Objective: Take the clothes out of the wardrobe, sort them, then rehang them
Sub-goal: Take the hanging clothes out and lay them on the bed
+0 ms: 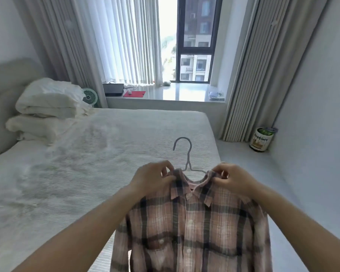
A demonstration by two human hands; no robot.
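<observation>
I see both hands up at the collar of a pink plaid shirt (194,228). Left hand (151,178) pinches the collar's left side with curled fingers; right hand (232,178) pinches the right side the same way. Shirt sits on a grey hanger (185,154), hook up and clear above the collar. Shirt hangs over the bed's (106,150) near right corner; can't tell if it touches the bed. Folded white bedding (47,108) stacked at the bed's far left corner. A can (261,139) stands on the floor right of the bed.
</observation>
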